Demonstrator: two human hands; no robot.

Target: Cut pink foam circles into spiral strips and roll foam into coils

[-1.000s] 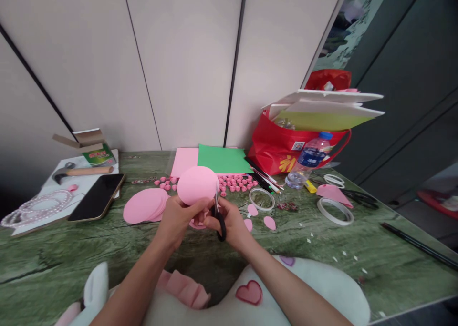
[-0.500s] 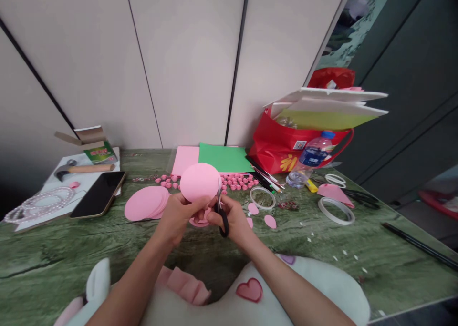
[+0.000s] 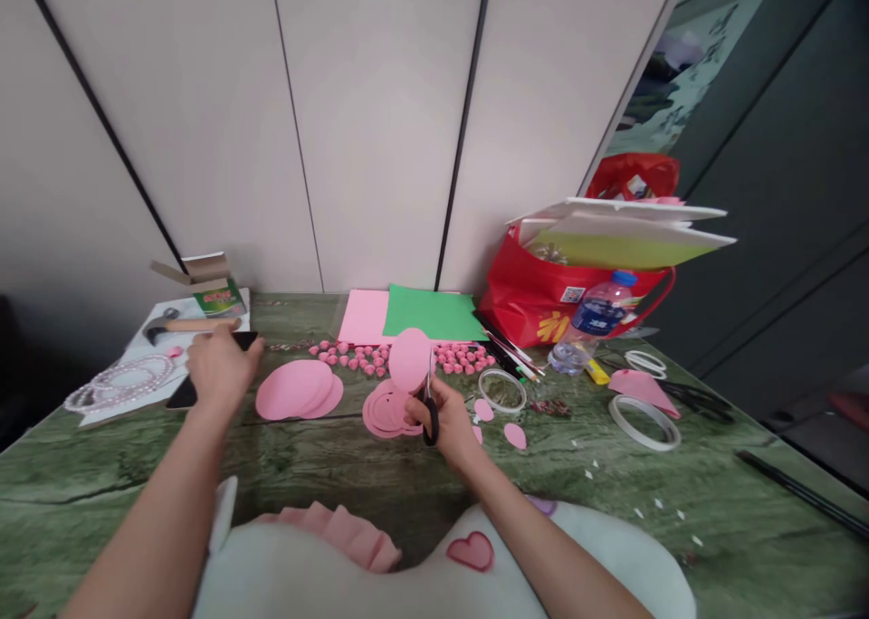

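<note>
My left hand (image 3: 224,361) lies across the black phone (image 3: 182,394) at the left, thumb at its right edge and the other fingers over its far side. The hand hides most of the phone, which rests partly on a white sheet. My right hand (image 3: 452,420) is closed round black-handled scissors (image 3: 430,418), blades pointing up. Against the blades stands a round piece of pink paper (image 3: 409,358), also kept up by the right hand. Below it, pink paper rings (image 3: 384,411) lie stacked. Larger pink paper discs (image 3: 291,390) overlap between my hands.
A hammer (image 3: 196,326), pearl beads (image 3: 119,384) and a small box (image 3: 221,298) are at the left. Pink beads (image 3: 465,358) lie before green paper (image 3: 434,313). A red bag (image 3: 516,284), water bottle (image 3: 592,320) and tape rolls (image 3: 644,422) are at the right.
My left hand has let go of the pink paper disc and moved left onto the phone. The right hand keeps the scissors and the disc up. The view has shifted slightly.
</note>
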